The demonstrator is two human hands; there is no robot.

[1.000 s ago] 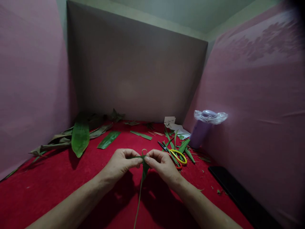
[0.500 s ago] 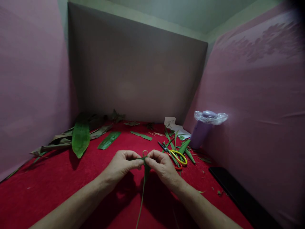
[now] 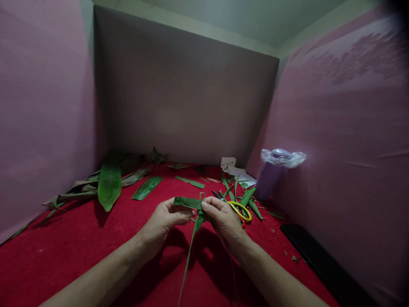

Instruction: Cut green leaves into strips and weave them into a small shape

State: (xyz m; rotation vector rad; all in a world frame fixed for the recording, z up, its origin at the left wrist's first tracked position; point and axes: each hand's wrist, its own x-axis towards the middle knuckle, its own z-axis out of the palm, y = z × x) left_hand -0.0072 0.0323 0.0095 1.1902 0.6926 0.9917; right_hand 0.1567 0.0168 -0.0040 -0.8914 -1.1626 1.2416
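A folded strip of green leaf (image 3: 188, 202) lies level between my hands, above the red cloth. My right hand (image 3: 225, 221) pinches its right end, where the leaf is folded and a thin loop (image 3: 202, 195) sticks up. At the left end, the curled fingers of my left hand (image 3: 162, 221) are behind the strip, with the thumb below it; part of this contact is hidden. Below the fold hangs a short leaf piece (image 3: 199, 221). A long thin stem (image 3: 186, 268) trails down from it towards me.
Scissors (image 3: 239, 212) with yellow and red handles lie among cut leaf strips (image 3: 247, 196) on the right. Beyond them stands a purple container (image 3: 270, 181) topped with clear plastic, near white papers (image 3: 241, 175). Whole leaves (image 3: 109, 185) lie left. A black flat object (image 3: 313, 251) rests at right.
The leaf strip now extends leftward from the fold, where before only the fold and hanging piece showed. My hands have moved slightly apart, the right one a little to the right.
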